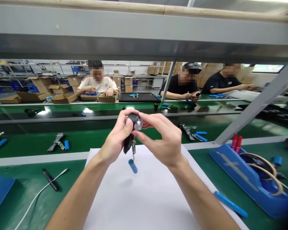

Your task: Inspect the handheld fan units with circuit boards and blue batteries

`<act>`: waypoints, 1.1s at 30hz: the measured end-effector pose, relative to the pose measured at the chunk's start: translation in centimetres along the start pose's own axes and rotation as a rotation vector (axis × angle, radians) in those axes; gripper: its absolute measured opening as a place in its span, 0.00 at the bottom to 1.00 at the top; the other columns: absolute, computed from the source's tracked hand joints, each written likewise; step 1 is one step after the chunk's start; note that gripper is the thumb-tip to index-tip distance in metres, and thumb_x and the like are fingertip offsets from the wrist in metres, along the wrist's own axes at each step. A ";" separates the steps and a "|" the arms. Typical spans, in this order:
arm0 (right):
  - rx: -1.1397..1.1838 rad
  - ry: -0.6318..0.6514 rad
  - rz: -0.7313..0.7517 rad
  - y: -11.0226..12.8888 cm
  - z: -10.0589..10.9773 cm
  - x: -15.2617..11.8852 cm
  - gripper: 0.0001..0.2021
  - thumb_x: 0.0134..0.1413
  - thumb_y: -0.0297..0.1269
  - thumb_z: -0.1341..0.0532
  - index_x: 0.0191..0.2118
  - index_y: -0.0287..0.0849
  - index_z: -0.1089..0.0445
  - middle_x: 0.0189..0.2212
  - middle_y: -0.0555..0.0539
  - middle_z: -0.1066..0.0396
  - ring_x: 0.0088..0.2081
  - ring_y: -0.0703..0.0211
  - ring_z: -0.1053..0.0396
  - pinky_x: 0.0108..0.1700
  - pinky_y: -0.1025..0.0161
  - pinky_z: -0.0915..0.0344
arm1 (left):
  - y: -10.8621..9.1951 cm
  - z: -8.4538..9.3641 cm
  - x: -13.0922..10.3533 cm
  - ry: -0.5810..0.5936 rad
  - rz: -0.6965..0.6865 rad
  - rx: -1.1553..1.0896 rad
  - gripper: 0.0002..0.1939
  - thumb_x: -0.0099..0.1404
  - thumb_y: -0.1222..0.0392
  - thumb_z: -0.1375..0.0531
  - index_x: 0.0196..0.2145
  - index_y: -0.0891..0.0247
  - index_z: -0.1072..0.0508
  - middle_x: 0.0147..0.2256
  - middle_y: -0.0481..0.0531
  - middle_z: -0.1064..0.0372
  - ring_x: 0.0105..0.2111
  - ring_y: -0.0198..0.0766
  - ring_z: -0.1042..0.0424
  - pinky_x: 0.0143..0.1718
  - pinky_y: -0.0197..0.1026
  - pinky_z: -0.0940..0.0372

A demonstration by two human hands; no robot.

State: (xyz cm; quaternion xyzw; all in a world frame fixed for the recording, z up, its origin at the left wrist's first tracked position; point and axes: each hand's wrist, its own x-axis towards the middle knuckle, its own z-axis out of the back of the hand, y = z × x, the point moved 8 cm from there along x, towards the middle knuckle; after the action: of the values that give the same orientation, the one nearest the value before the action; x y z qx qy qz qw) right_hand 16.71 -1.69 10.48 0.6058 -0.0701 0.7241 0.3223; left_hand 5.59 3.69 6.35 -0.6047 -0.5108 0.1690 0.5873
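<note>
Both hands are raised over a white sheet of paper (139, 198), holding a dark device (127, 142) with a clear round lens (138, 124) at its top end. Taking the device as the centre of the dial and 12 o'clock as straight ahead, the left hand (116, 137) comes in from about 8 o'clock, its fingers curled closely around the dark body with the thumb pressed on the near face. The right hand (166, 140) comes in from about 4 o'clock, thumb and forefinger parted only by the lens, their tips at its edge. A small circuit board (133, 147) hangs beneath, and from it, on thin wire, a blue cylinder (132, 166) dangles tilted at 6 o'clock. At 8 o'clock a black marker (50, 179) lies crossed with a white cable (39, 192) on the green surface (21, 201). At 9 o'clock sits a loose assembly (56, 142), another blue cylinder (66, 145) just beside it. Toward 4 o'clock are a blue stick (231, 204) and a blue bin (244, 183) with red pens (234, 142). Beyond, one person (99, 84) sits at 11 o'clock and two more near 2 o'clock
</note>
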 end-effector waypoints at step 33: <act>-0.006 0.098 0.257 0.7 -1.6 -1.1 0.10 0.62 0.29 0.43 0.47 0.45 0.43 0.34 0.50 0.36 0.30 0.65 0.31 0.26 0.70 0.35 | -1.6 0.3 -1.2 -0.183 -0.537 0.477 0.13 0.72 0.48 0.46 0.44 0.59 0.31 0.35 0.49 0.35 0.29 0.32 0.35 0.30 0.35 0.38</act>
State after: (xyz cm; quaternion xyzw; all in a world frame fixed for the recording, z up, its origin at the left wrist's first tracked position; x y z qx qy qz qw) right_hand 15.04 -1.83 9.23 0.5548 -0.1335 0.7877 0.2320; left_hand 4.19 2.56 7.18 -0.2778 -0.6478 0.1764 0.6871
